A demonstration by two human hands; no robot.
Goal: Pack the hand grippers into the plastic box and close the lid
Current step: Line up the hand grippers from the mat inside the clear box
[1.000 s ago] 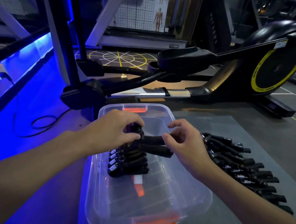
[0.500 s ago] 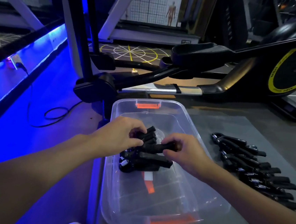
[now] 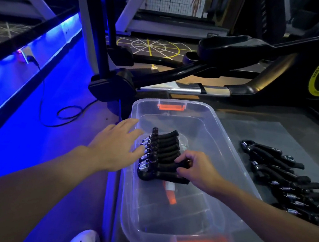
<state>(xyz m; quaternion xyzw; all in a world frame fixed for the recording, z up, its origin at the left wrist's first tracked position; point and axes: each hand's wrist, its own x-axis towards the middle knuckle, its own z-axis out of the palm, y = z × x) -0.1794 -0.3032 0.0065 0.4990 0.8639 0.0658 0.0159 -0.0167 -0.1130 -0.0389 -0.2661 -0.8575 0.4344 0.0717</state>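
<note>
Filling the box seems to be the step in hand, and I judge it about half done. At the back stands a big black exercise machine (image 3: pixel 269 59) with a yellow ring on its wheel. In front of it lies a grey mat (image 3: pixel 251 134), and at the mat's left edge stands the clear plastic box (image 3: pixel 219 139), open on top. The lid I cannot find with certainty.

To the right of the box, apart from it, the loose grippers (image 3: pixel 285 185) lie in a line on the mat. Inside the box, at its left side, a row of grippers (image 3: pixel 163 147) lies packed close, with the springs to the left.

The left hand (image 3: pixel 116 148) is over the left rim with fingers straight and spread, holding nothing. Its fingertips are just beside the springs; whether they touch, I cannot tell. The right hand (image 3: pixel 198 170) has its fingers curled round a handle of the nearest gripper (image 3: pixel 160 177), at the near end of the row.

The next move, I think, calls for letting go once this gripper sits flat against the others, then reaching right for the loose ones. The lid comes only after that.
</note>
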